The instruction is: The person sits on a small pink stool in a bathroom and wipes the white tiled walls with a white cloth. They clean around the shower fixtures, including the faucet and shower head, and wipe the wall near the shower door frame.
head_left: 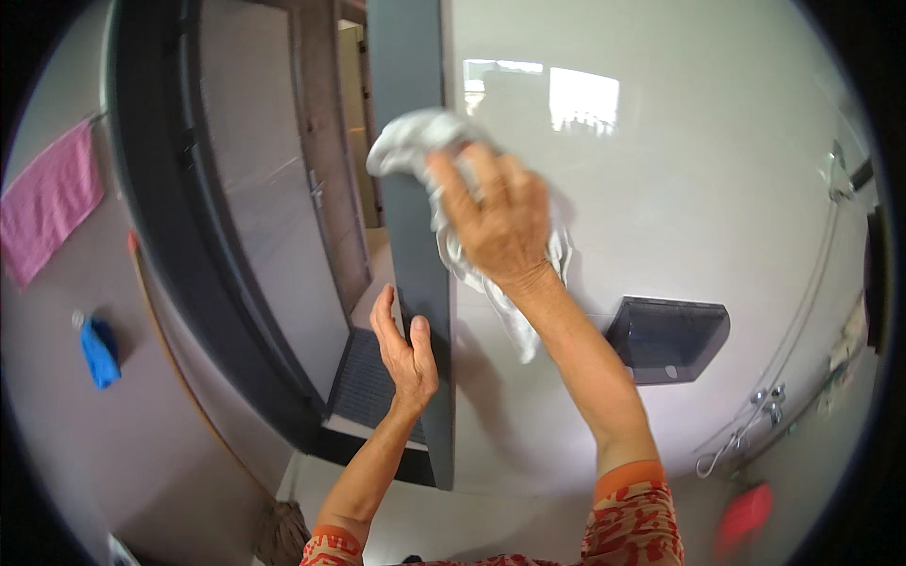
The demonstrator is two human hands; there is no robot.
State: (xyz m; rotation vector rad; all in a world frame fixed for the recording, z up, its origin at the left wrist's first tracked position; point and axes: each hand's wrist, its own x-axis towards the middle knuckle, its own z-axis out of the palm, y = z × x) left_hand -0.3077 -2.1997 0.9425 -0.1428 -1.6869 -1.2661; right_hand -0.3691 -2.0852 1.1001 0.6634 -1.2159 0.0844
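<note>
A white cloth (425,132) is bunched under my right hand (495,208), whose fingers press it where the dark grey door frame (406,47) meets the pale glossy wall (679,170). Part of the cloth hangs below my wrist along the wall. Some motion blur softens this hand and the cloth's upper end. Lower down, my left hand (408,354) is at the edge of the same frame, fingers stretched and thumb apart, with nothing in it. Whether its palm touches the frame I cannot tell.
A dark dispenser box (670,341) juts from the wall right of my forearm. Farther right are a shower hose (812,302) and taps (769,404). At left hang a pink towel (52,203) and a blue cloth (99,351); a mop (278,528) leans below them. Beyond the doorway lies a dark mat (368,382).
</note>
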